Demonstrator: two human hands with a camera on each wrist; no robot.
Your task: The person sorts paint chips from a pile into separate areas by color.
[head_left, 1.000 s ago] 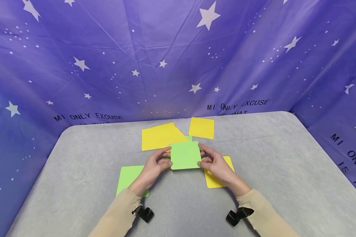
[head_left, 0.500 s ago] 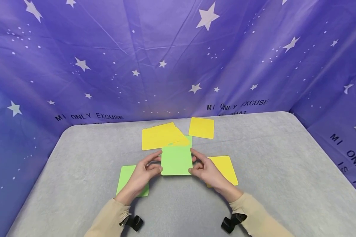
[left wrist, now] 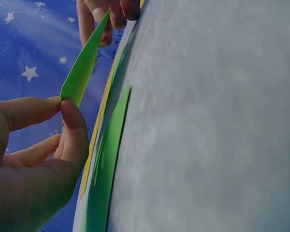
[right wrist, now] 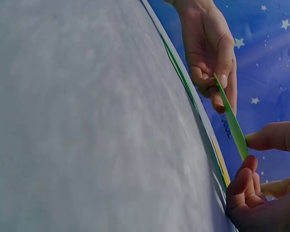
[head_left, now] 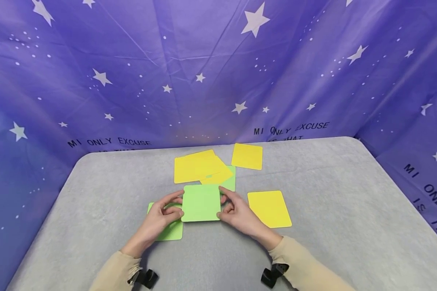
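Between both hands a square green card (head_left: 201, 203) is held up above the table, as both wrist views show. My left hand (head_left: 158, 218) pinches its left edge with thumb and fingers, and my right hand (head_left: 238, 212) pinches the right edge. Beneath the left hand a second green card (head_left: 172, 231) lies flat, partly covered by that hand. To the right of my right hand lies a yellow card (head_left: 270, 209). Seen from the left wrist, the held green card (left wrist: 82, 70) stands clear of the green card (left wrist: 108, 159) on the table.
Behind the held card, overlapping yellow cards (head_left: 196, 167) lie partly over another green card (head_left: 231, 182). A separate yellow card (head_left: 247, 156) is near the back edge of the grey table (head_left: 335, 202). A purple star-printed curtain (head_left: 204, 48) hangs behind and at the sides.
Both hands have carried the green card to the left and nearer to me. The yellow card on the right, partly covered before by the right hand, now shows whole.
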